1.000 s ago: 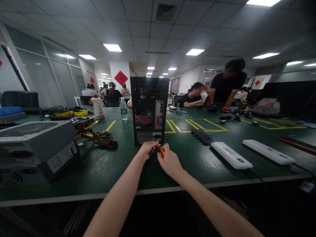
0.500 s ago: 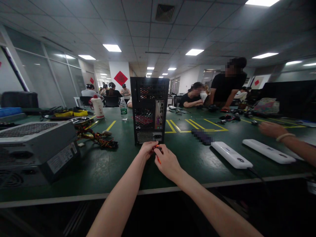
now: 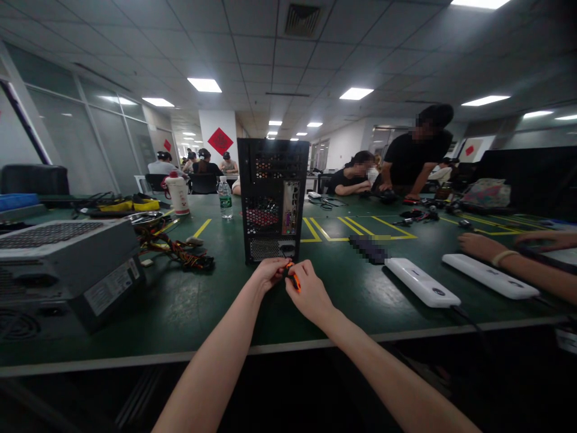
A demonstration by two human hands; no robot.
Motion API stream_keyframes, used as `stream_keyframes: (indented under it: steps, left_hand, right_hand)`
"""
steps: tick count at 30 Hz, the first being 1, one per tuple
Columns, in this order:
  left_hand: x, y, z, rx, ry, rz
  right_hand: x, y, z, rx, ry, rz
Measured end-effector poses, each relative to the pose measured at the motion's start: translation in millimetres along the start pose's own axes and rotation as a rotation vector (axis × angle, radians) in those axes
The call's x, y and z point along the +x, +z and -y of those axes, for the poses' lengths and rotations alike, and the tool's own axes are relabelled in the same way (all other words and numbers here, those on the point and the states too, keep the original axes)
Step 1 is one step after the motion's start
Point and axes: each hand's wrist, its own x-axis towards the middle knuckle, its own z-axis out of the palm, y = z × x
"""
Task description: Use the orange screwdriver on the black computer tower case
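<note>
A black computer case (image 3: pixel 273 201) stands upright in front of me, its back panel with perforated grilles and ports facing me. Just below its lower edge, my right hand (image 3: pixel 309 291) is closed around the orange and black handle of a screwdriver (image 3: pixel 295 281). The fingers of my left hand (image 3: pixel 269 273) pinch together at the front end of that screwdriver, close to the power supply (image 3: pixel 265 249) at the bottom of the case. Fingers hide most of the tool's front, and I cannot tell whether its tip touches a screw.
Grey power supplies (image 3: pixel 67 270) are stacked at the left, with bundled cables (image 3: pixel 180 255) beside them. A water bottle (image 3: pixel 226 201) and a white flask (image 3: pixel 179 195) stand behind. White power strips (image 3: pixel 421 281) lie at the right, near another person's hands (image 3: pixel 484 248).
My right hand has turned and shifted slightly, so more of the orange handle shows. My left hand has hardly moved. At the right, the other person's second hand has come into view.
</note>
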Motion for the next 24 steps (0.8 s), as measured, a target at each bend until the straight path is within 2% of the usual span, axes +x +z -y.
stream_keyframes:
  steps: [8, 16, 24]
  left_hand:
    - [1.6, 0.7, -1.5, -0.006, 0.005, -0.085]
    - [0.8, 6.2, -0.6, 0.054, 0.014, -0.099]
    - [2.0, 1.3, 0.8, 0.048, 0.034, -0.133]
  right_hand:
    - [-2.0, -2.8, 7.2, -0.085, -0.085, 0.053]
    - [-0.6, -2.5, 1.8, -0.115, -0.037, 0.007]
    - [-1.0, -4.7, 10.2, -0.129, -0.144, 0.067]
